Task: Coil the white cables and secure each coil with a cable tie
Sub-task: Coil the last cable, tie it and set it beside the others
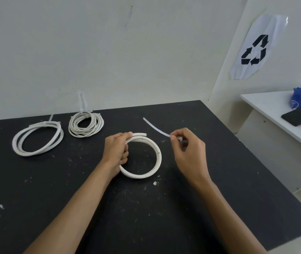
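Coiled white cable (151, 154) sits in the middle of the black surface (54, 189), gripped at its left side by the left hand (116, 151), whose fingers curl round the overlapping turns near the free end. Just to its right, the right hand (188, 149) pinches a translucent cable tie (155, 127) between thumb and fingertips; the strap slants up and to the left, clear of the coil. Farther back on the left lie two tied coils, a thick-cable coil (38, 138) and a thin-cable coil (86, 124), each with a tie tail sticking up.
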### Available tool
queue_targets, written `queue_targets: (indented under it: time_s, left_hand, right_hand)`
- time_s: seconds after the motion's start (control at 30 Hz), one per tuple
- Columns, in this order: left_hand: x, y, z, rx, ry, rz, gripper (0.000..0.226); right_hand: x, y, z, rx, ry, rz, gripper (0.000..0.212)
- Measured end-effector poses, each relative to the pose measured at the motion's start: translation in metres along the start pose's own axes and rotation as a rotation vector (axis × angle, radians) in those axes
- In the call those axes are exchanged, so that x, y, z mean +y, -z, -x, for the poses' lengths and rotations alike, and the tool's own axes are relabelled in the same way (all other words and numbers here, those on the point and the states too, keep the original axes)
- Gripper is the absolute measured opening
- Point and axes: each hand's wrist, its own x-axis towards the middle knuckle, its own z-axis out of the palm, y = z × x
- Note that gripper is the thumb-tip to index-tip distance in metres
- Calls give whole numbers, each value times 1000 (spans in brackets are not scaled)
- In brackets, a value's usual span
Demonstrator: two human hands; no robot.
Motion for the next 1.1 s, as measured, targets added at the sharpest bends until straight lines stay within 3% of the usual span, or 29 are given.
queue_targets:
  time_s: [0.33,0.6,0.8,1.1]
  left_hand:
    - [12,52,0,206,-76,54,30]
    - [2,73,20,106,-154,-79,27]
    - [-1,76,27,154,-213,-197,33]
    - [-3,83,27,144,-166,-47,26]
  right_hand:
    - [-10,-26,19,-315,398,189,5]
    - [-37,-89,35,-167,604,344,9]
    - [-45,-110,41,-87,661,360,12]
    - [-49,-108,39,-147,684,316,9]
